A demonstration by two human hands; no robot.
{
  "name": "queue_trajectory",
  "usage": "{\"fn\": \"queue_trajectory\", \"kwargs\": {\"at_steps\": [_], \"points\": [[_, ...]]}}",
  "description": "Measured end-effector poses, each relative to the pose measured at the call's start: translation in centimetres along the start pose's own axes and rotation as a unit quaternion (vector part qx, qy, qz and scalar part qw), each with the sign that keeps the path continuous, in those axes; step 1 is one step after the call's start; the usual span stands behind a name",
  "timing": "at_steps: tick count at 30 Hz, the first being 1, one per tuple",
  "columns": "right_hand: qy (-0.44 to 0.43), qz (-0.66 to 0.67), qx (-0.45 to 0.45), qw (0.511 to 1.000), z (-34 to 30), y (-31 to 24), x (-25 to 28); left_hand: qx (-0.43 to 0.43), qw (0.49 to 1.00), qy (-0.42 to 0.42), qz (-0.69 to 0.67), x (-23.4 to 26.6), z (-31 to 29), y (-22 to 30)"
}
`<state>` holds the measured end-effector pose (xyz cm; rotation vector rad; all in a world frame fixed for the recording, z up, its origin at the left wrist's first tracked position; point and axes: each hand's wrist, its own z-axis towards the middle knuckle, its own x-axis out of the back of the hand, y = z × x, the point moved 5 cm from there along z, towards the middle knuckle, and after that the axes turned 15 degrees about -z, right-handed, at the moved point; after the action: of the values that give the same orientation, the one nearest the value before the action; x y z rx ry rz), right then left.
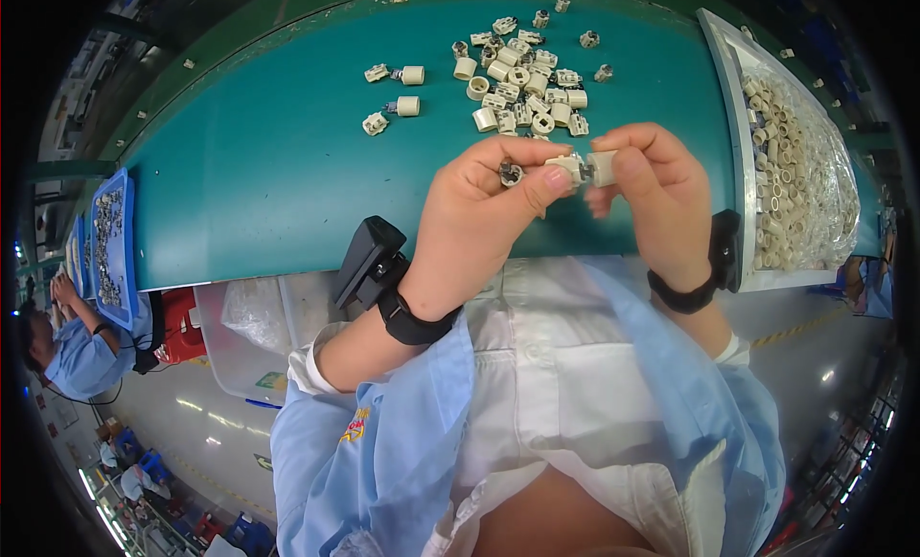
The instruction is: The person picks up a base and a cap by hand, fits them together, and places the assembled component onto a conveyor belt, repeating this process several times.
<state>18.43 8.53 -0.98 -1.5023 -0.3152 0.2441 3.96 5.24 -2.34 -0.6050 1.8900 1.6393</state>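
Here, above the table (287, 183), the left hand (479, 197) pinches a white fitting (567, 164) and the right hand (668, 193) a cream sleeve (602, 167), a dark metal part (586, 173) between them. Both pieces are presumably light, stiff and slightly slippery, best held by their outer walls.

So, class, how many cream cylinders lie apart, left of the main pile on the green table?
2: the far cylinder and the near cylinder, one behind the other; none there looks hidden.

Cream cylinder (602, 169), cream-and-dark fitting (572, 162), green tabletop (268, 183), blue tray (129, 250), pale-blue jacket (402, 461), white shirt (561, 384), black wristband (414, 326)
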Motion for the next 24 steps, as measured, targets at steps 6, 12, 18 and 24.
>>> {"fn": "queue_trajectory", "kwargs": {"at_steps": [6,12,18,24], "points": [[0.004,-0.021,0.031,0.999,0.4,-0.2,0.2,0.057,0.998,-0.005,-0.029,0.4,0.4,-0.5],[0.026,-0.014,0.003,1.000,0.0,-0.6,0.6,-0.048,0.997,-0.020,0.059,-0.2,0.3,-0.2],[0.018,-0.013,-0.040,0.999,-1.6,-1.7,0.9,-0.194,0.954,-0.046,0.224,-2.0,-1.4,0.7],[0.027,-0.015,-0.013,0.999,-3.5,-3.3,0.9,-0.295,0.901,-0.086,0.307,-3.8,-3.3,1.3]]}}
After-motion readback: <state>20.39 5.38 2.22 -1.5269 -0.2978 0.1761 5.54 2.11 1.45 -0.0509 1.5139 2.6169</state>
